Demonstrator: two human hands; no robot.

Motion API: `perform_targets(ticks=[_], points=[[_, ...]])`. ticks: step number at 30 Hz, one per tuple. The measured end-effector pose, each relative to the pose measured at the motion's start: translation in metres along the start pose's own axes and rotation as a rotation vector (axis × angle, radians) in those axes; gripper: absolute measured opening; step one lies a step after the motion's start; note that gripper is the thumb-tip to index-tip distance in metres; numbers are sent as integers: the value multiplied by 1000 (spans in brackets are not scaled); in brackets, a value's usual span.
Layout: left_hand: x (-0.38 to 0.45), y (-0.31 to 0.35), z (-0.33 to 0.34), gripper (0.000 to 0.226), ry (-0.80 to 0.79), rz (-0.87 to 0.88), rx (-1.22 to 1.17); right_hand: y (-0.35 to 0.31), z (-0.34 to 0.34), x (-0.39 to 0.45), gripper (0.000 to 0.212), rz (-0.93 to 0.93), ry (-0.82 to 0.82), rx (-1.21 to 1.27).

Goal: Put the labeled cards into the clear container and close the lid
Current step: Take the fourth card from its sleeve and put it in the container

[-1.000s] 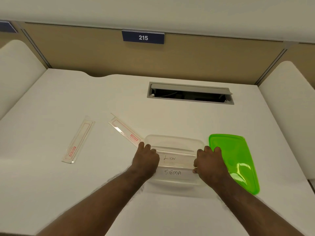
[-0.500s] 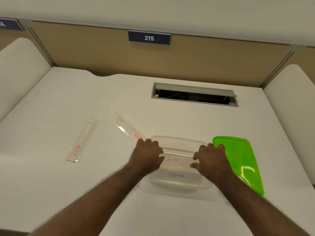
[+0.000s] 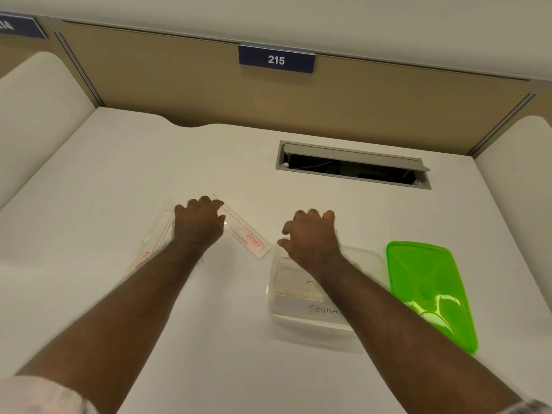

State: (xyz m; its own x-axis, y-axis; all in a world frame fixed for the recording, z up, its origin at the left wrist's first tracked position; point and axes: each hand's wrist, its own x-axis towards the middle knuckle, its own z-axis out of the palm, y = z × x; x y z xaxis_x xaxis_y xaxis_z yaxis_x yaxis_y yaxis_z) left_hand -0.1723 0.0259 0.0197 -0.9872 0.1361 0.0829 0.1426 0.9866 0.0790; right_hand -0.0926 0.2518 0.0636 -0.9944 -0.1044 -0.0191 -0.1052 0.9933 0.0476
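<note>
Presently, two labeled cards are seen lying inside the clear container (image 3: 301, 319) on the white table (image 3: 119, 174): one marked "SIGMA" (image 3: 322, 309) at the near end, and behind it a second card (image 3: 294, 279) whose writing is mostly hidden by the right forearm. The green lid (image 3: 430, 291) lies flat just to the right of the container, not yet fitted.

Two long sleeved cards with red printing remain outside, to the left of the container. The nearer sleeve (image 3: 245, 234) runs diagonally, its near end almost at the container's far left corner and its far end pointing up and away to the left. The farther sleeve (image 3: 149, 249) lies further left of the container and leans the opposite way, so that the two far ends converge under the left hand (image 3: 198, 224).

The left hand is spread, palm down, over the point where those far ends meet; contact is probable, but no closed grasp can be confirmed. The right hand (image 3: 310, 234) hovers over the container's far left rim, fingers loosely curled and open, nothing held.

It is judged that the coming move turns on the nearer sleeve: its long axis points from the left hand down toward the container, and the left hand is clearly the closer one. Both sleeves look longer than the container, so some tilting or bending may be required. The task is assessed as roughly half complete.
</note>
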Motion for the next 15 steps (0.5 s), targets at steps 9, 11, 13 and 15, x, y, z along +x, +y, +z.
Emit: perform_targets(ticks=[9, 11, 13, 15], points=[[33, -12, 10, 64, -335, 40, 4, -48, 28, 42, 37, -4, -128, -133], [35, -10, 12, 65, -365, 46, 8, -52, 30, 46, 29, 17, -162, -143], [35, -10, 17, 64, -399, 42, -6, -55, 31, 48, 25, 25, -189, -149], [35, -10, 21, 64, -441, 26, -64, -56, 32, 48, 18, 27, -191, -135]])
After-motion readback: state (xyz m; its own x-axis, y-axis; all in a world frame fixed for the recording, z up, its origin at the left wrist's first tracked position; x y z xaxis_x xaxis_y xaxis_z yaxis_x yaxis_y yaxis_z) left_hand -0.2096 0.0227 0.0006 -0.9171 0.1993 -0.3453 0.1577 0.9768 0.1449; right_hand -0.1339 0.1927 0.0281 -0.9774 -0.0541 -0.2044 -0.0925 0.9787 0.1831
